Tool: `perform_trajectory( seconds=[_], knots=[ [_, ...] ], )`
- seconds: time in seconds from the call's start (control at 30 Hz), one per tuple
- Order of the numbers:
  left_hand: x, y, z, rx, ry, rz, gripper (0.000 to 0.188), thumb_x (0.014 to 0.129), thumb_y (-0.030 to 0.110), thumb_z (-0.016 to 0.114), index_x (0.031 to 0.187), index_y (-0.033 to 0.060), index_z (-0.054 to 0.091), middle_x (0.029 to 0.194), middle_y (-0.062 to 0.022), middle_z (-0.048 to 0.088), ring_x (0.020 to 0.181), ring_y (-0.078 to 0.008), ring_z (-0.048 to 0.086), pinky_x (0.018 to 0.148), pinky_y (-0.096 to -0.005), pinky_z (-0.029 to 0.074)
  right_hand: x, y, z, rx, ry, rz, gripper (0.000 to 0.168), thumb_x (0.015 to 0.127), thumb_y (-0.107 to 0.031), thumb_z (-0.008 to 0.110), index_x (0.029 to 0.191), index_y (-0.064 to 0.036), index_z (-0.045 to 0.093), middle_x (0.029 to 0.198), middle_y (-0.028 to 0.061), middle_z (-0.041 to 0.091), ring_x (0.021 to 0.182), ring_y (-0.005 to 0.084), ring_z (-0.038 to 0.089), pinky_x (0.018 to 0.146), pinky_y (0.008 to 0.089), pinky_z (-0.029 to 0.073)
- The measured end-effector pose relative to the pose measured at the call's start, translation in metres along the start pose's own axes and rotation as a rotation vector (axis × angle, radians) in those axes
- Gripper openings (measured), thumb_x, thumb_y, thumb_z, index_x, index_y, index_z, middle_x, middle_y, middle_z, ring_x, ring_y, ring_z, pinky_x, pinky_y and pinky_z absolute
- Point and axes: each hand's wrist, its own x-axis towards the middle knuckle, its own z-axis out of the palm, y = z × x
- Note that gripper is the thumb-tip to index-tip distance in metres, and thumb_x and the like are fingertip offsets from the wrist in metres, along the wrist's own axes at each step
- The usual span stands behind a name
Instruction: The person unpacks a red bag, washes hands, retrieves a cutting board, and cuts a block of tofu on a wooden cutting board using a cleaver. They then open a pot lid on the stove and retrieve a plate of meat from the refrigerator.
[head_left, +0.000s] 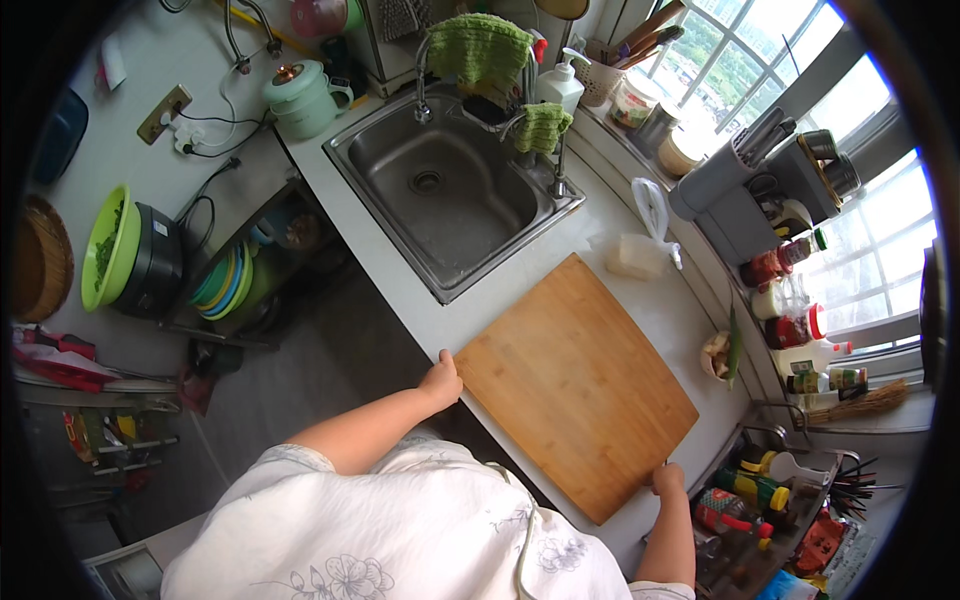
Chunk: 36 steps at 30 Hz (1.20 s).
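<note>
A wooden cutting board (574, 386) lies on the white countertop in front of me, set at an angle. My left hand (441, 382) grips its left corner at the counter's front edge, thumb up and the other fingers mostly hidden. On the opposite side, my right hand (667, 478) is closed at the board's right edge. A small dark bit shows at the top of that hand, too small to make out. Beyond the board lies a clear plastic bag (641, 255) with something pale inside. A small bowl (716, 355) of pale pieces has a green pepper (734, 349) against it.
A stainless steel sink (450, 225) is set into the counter at the upper left, with green cloths (480, 46) over its taps. A grey knife holder (709, 184) and several jars (795, 326) line the windowsill. Bottles (724, 510) fill a rack at lower right.
</note>
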Motion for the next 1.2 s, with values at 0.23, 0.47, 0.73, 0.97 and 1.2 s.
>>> perform_trajectory(
  seconds=[0.23,0.47,0.73,0.97,1.2],
  knots=[
    [-0.010,-0.001,-0.033,-0.700,-0.146,0.058,0.023,0.086,0.007,0.049,0.107,0.0015,0.039,0.078,-0.0073,0.055,0.058,-0.0151,0.053,0.055,-0.0290,0.050,-0.029,-0.042,-0.023,-0.590,0.221,-0.284,0.024,0.079,-0.018,0.053,0.091,-0.002,0.066,0.096,0.0166,0.065,0.089,0.0308,0.063,0.075,0.0395,0.051],
    [-0.078,-0.151,-0.039,-0.762,0.237,-0.100,0.018,0.090,0.020,0.053,0.079,0.0063,0.049,0.058,-0.0024,0.049,0.047,-0.0103,0.047,0.044,-0.0275,0.043,-0.082,-0.143,0.003,-0.507,0.248,-0.936,0.014,0.076,-0.016,0.054,0.082,-0.011,0.066,0.082,0.0145,0.066,0.078,0.0321,0.063,0.068,0.0405,0.051],
    [-0.279,-0.446,0.076,-0.342,0.208,-0.685,0.010,0.079,0.011,0.053,0.080,0.0051,0.060,0.068,-0.0104,0.062,0.064,-0.0231,0.061,0.058,-0.0378,0.049,-0.201,-0.260,0.095,-0.600,-0.023,-1.544,0.012,0.076,-0.015,0.054,0.081,-0.012,0.065,0.077,0.0121,0.065,0.074,0.0308,0.062,0.065,0.0418,0.051],
    [-0.386,-0.463,0.076,-1.428,0.683,-0.946,0.017,0.084,0.020,0.056,0.092,0.0060,0.060,0.085,-0.0101,0.063,0.070,-0.0216,0.061,0.059,-0.0345,0.048,-0.297,-0.332,0.225,-1.161,-0.192,-1.560,0.023,0.082,-0.020,0.045,0.092,-0.016,0.065,0.091,0.0117,0.066,0.088,0.0308,0.062,0.077,0.0407,0.050],
    [-0.462,-0.590,0.118,-0.717,0.588,-0.747,0.019,0.084,0.018,0.056,0.098,0.0065,0.061,0.086,-0.0116,0.063,0.073,-0.0246,0.062,0.063,-0.0361,0.051,-0.416,-0.410,0.407,-1.658,-0.452,-1.465,0.031,0.086,-0.021,0.042,0.108,-0.020,0.063,0.114,0.0067,0.060,0.110,0.0264,0.054,0.092,0.0386,0.043]
  ],
)
